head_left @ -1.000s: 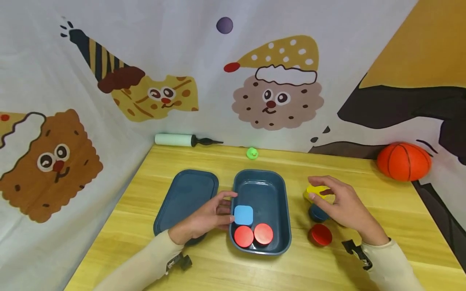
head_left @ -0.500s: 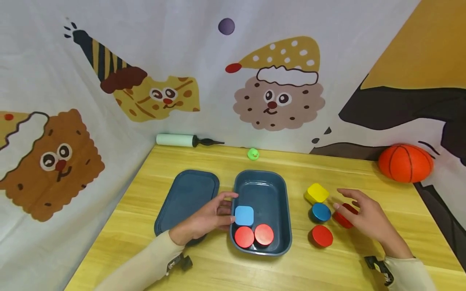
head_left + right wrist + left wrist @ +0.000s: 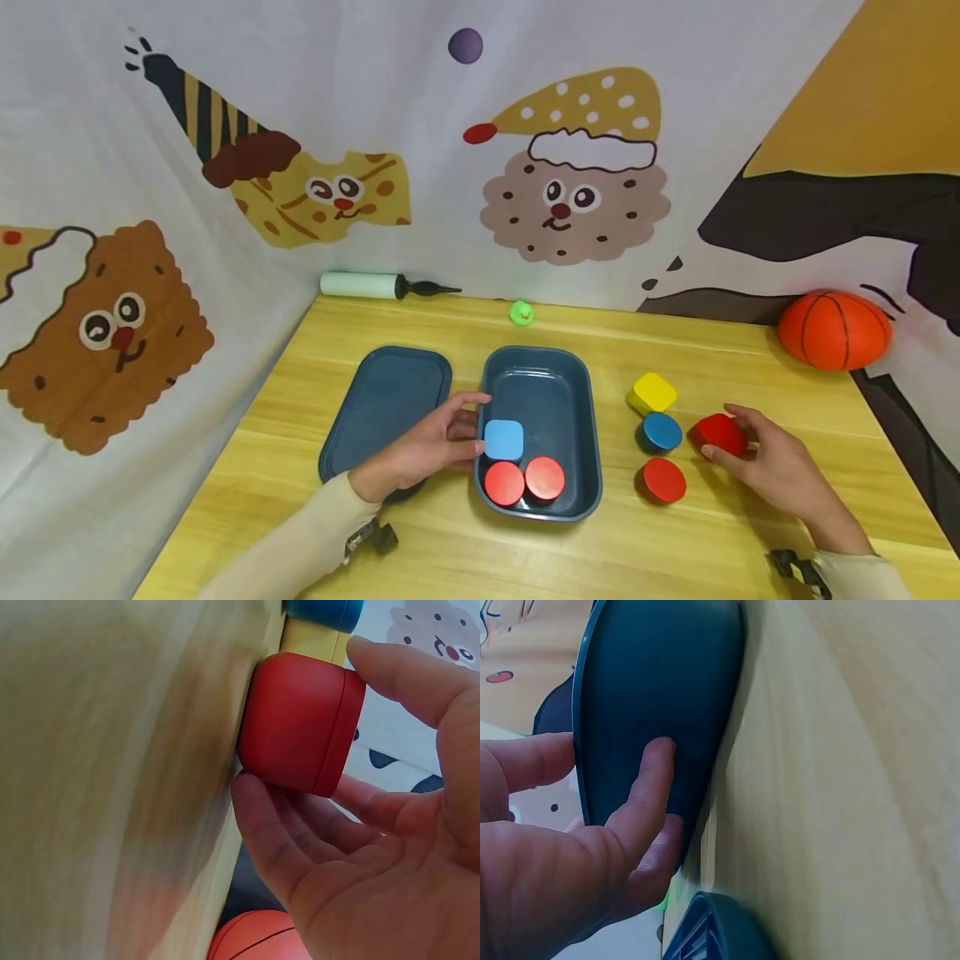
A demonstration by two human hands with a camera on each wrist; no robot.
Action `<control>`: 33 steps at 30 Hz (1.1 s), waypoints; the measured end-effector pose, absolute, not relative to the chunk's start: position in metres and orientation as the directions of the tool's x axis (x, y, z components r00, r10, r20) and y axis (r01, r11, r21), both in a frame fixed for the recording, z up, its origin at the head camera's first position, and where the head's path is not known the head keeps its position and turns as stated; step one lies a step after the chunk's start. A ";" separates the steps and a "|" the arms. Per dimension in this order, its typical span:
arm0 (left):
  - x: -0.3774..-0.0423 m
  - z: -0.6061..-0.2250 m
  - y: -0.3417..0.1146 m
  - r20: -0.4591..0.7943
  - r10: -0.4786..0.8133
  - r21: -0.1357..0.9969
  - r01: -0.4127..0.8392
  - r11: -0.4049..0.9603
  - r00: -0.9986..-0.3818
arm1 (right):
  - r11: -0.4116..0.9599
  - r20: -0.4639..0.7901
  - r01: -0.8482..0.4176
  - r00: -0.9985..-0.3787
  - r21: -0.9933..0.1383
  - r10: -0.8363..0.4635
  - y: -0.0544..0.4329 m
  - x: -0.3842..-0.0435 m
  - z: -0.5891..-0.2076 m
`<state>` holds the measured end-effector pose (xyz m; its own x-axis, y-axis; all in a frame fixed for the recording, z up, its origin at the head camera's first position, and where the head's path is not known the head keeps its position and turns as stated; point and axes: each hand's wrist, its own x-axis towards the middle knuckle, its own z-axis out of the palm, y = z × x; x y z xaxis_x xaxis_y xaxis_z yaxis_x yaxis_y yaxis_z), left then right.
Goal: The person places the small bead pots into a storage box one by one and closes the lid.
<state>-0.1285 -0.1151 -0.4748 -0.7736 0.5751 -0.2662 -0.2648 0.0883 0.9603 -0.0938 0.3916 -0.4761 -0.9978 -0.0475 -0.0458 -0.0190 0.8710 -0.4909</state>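
In the head view my right hand (image 3: 780, 467) is at a small red lidded container (image 3: 720, 435) on the table. The right wrist view shows thumb and fingers against opposite sides of this rounded red container (image 3: 304, 724). My left hand (image 3: 416, 450) holds the left side of a dark blue deep tray (image 3: 555, 400), thumb at the rim and fingers on the outer wall (image 3: 656, 682). Inside stand a light blue container (image 3: 503, 441) and two red round ones, one on the left (image 3: 505, 483), one on the right (image 3: 545, 478).
Between tray and right hand stand yellow (image 3: 654, 393), blue (image 3: 662, 432) and red (image 3: 663, 481) containers. Left of the tray lies a flat dark blue lid (image 3: 386, 400). A pump (image 3: 360, 285), green duck (image 3: 521, 313) and orange ball (image 3: 835, 331) lie along the back.
The right hand has moved right and toward me, away from the yellow container, and now grips the red container that came into view. My left hand stays at the tray.
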 end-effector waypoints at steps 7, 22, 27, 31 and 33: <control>-0.130 -0.476 -0.115 -0.260 0.584 0.961 -0.265 0.079 -0.769 | 0.869 -0.047 -0.018 -0.998 -0.494 -0.048 0.397 -0.090 -0.474; -0.128 -0.479 -0.117 -0.255 0.582 0.962 -0.264 0.071 -0.772 | 0.819 0.215 -0.187 -0.973 -0.543 -0.080 0.382 -0.097 -0.453; -0.128 -0.479 -0.117 -0.253 0.584 0.963 -0.258 0.076 -0.772 | 0.801 0.236 -0.221 -0.966 -0.556 -0.103 0.366 -0.103 -0.445; -0.128 -0.478 -0.116 -0.250 0.586 0.965 -0.251 0.081 -0.771 | 0.786 0.243 -0.253 -0.961 -0.564 -0.135 0.352 -0.109 -0.439; -0.129 -0.477 -0.116 -0.249 0.587 0.965 -0.249 0.083 -0.770 | 0.781 0.249 -0.273 -0.956 -0.562 -0.155 0.344 -0.111 -0.436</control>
